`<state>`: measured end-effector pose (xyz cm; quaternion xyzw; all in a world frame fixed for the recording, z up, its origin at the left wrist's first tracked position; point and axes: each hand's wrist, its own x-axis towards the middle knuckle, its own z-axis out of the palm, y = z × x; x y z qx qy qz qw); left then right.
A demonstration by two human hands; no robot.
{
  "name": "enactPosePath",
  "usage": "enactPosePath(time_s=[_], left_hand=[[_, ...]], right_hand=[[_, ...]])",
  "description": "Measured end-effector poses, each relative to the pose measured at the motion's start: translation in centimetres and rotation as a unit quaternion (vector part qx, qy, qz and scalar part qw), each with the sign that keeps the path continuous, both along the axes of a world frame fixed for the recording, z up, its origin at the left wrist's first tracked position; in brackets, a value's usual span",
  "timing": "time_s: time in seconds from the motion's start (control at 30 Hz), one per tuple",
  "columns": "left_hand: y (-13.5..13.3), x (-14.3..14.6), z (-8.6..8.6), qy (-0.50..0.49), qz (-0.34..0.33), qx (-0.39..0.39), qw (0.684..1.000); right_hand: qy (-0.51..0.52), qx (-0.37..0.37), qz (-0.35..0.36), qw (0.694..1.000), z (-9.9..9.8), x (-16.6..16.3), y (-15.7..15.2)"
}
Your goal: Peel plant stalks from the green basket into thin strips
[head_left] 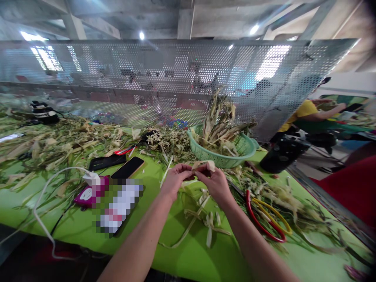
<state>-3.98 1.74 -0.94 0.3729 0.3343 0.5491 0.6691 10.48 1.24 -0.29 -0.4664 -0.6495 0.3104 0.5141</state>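
Observation:
Both my hands meet above the green table [188, 258], just in front of the green basket [248, 154]. My left hand [175, 179] and my right hand [214, 179] each pinch an end of a pale dried leaf strip [202, 165], fingers closed on it. Loose pale strips [205, 219] lie on the table right under my hands. The basket holds a heap of dried leafy stalks [217, 125].
Dried leaves cover the table's left and back. A phone [128, 167], a dark flat device [106, 161], a pink power bank [88, 192] with white cable, red and yellow rings [268, 221] and a perforated metal screen [176, 78] are near. A person in yellow [305, 113] sits far right.

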Motion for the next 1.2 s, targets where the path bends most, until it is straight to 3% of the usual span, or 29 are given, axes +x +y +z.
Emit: enactPosePath(time_s=[0.33, 0.63, 0.8, 0.97, 1.2], left_hand=[[-0.09, 0.03, 0.01, -0.007, 0.001, 0.020, 1.000], [0.03, 0.02, -0.21, 0.038, 0.010, 0.046, 0.998], [0.32, -0.14, -0.74, 0.094, -0.021, 0.040, 0.995], [0.24, -0.28, -0.64, 0.104, -0.054, 0.060, 0.991], [-0.03, -0.28, -0.09, 0.108, -0.047, 0.068, 0.991]], right_hand=[[0.097, -0.047, 0.004, 0.994, 0.21, 0.14, 0.03], [-0.002, -0.035, -0.008, 0.999, -0.14, 0.69, 0.21], [-0.033, -0.039, -0.015, 0.999, -0.21, 0.61, 0.35], [-0.019, -0.052, -0.010, 0.998, 0.24, 0.49, 0.17], [0.038, -0.071, 0.019, 0.997, 0.44, 0.24, 0.01]])
